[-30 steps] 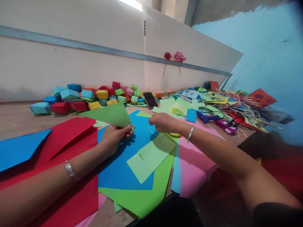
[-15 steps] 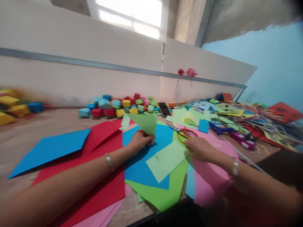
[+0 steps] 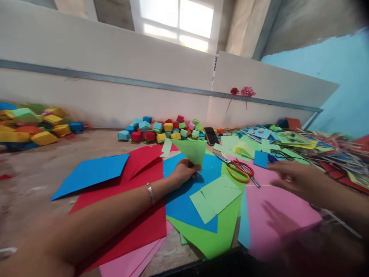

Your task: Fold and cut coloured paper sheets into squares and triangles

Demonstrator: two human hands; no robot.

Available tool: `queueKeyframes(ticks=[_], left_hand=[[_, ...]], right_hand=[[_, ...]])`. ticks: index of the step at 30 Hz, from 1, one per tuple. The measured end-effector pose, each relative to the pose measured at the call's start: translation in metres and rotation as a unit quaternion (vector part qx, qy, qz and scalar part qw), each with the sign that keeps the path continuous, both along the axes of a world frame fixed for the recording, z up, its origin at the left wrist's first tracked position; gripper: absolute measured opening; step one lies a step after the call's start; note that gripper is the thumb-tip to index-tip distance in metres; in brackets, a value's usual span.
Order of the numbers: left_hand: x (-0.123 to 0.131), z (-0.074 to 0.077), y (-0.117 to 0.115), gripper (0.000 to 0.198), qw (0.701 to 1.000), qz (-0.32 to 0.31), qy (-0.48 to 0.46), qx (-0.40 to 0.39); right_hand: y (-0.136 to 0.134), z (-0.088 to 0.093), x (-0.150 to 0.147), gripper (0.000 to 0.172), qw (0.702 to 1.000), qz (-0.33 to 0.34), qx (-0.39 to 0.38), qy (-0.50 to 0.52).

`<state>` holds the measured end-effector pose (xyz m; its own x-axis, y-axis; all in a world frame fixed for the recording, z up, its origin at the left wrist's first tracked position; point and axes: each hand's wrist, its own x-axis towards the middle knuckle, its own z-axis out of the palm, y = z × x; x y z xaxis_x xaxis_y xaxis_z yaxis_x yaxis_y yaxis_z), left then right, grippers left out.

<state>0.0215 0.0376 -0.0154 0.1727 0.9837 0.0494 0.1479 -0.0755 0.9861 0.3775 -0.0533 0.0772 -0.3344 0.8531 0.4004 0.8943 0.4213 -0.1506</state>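
Observation:
My left hand (image 3: 187, 172) pinches the lower part of a light green piece of paper (image 3: 194, 151), which stands raised above a blue sheet (image 3: 184, 207). Held out at the right, my right hand (image 3: 294, 179) has its fingers apart with nothing seen between them. It hovers over a pink sheet (image 3: 284, 215), close to a small blue paper square (image 3: 261, 159) and a dark blue tool (image 3: 271, 158), which it partly hides. Between my hands lie scissors (image 3: 238, 171) with red and yellow handles. Cut light green paper pieces (image 3: 217, 196) rest on the blue and green sheets.
Small coloured paper boxes (image 3: 150, 136) are heaped along the wall, with another heap (image 3: 43, 127) at far left. A phone (image 3: 211, 136) lies behind. Red sheets (image 3: 138, 215) and a folded blue sheet (image 3: 95, 173) spread left. Sticks and paper scraps (image 3: 334, 154) crowd the right.
My right hand has left the scissors and moved right, toward the dark blue tool. My left hand still holds the green paper. The view has turned slightly left.

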Motion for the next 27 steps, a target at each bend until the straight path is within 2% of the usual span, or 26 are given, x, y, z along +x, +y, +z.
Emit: queueKeyframes(ticks=[3, 4, 5, 6, 9, 13, 16, 18, 20, 22, 24, 25, 26, 27], left_hand=[[0.000, 0.001, -0.002, 0.015, 1.000, -0.006, -0.013, 0.014], [0.000, 0.002, -0.002, 0.015, 1.000, -0.006, -0.018, 0.018], [0.000, 0.001, -0.002, 0.015, 1.000, -0.006, -0.023, 0.021], [0.000, 0.001, -0.002, 0.016, 0.999, -0.004, -0.026, 0.022], [-0.001, 0.002, -0.001, 0.020, 0.999, 0.009, -0.033, 0.018], [-0.003, 0.003, 0.001, 0.039, 0.998, 0.025, -0.049, 0.008], [-0.003, 0.003, 0.001, 0.041, 0.999, 0.014, -0.052, -0.007], [-0.003, 0.002, 0.001, 0.032, 0.998, 0.008, -0.060, -0.012], [-0.003, 0.001, 0.002, 0.025, 0.997, 0.009, -0.073, -0.015], [-0.004, 0.001, 0.002, 0.023, 0.996, 0.012, -0.082, -0.018], [-0.004, 0.000, 0.003, 0.025, 0.996, 0.010, -0.082, -0.017], [-0.004, 0.000, 0.003, 0.026, 0.997, 0.007, -0.078, -0.015], [-0.004, 0.000, 0.003, 0.027, 0.997, 0.003, -0.072, -0.012], [-0.004, -0.001, 0.003, 0.028, 0.998, -0.003, -0.063, -0.007]], right_hand=[[0.035, 0.020, -0.108, 0.053, 0.993, 0.037, -0.097, 0.049], [0.050, 0.021, -0.135, 0.063, 0.991, 0.049, -0.108, 0.058], [0.066, 0.021, -0.158, 0.065, 0.989, 0.060, -0.116, 0.061], [0.080, 0.020, -0.176, 0.056, 0.986, 0.073, -0.132, 0.067], [0.117, 0.020, -0.214, 0.005, 0.976, 0.111, -0.179, 0.063], [0.145, 0.039, -0.247, 0.014, 0.959, 0.132, -0.226, 0.108], [0.152, 0.049, -0.256, 0.020, 0.935, 0.197, -0.276, 0.104], [0.147, 0.046, -0.249, 0.016, 0.929, 0.213, -0.297, 0.050], [0.135, 0.035, -0.231, 0.010, 0.924, 0.216, -0.314, -0.014], [0.118, 0.020, -0.206, 0.020, 0.911, 0.232, -0.333, -0.079], [0.099, 0.002, -0.180, 0.045, 0.899, 0.246, -0.338, -0.130], [0.090, -0.006, -0.169, 0.059, 0.900, 0.255, -0.302, -0.182], [0.082, -0.014, -0.160, 0.065, 0.901, 0.251, -0.272, -0.225], [0.075, -0.020, -0.153, 0.062, 0.898, 0.242, -0.256, -0.263]])
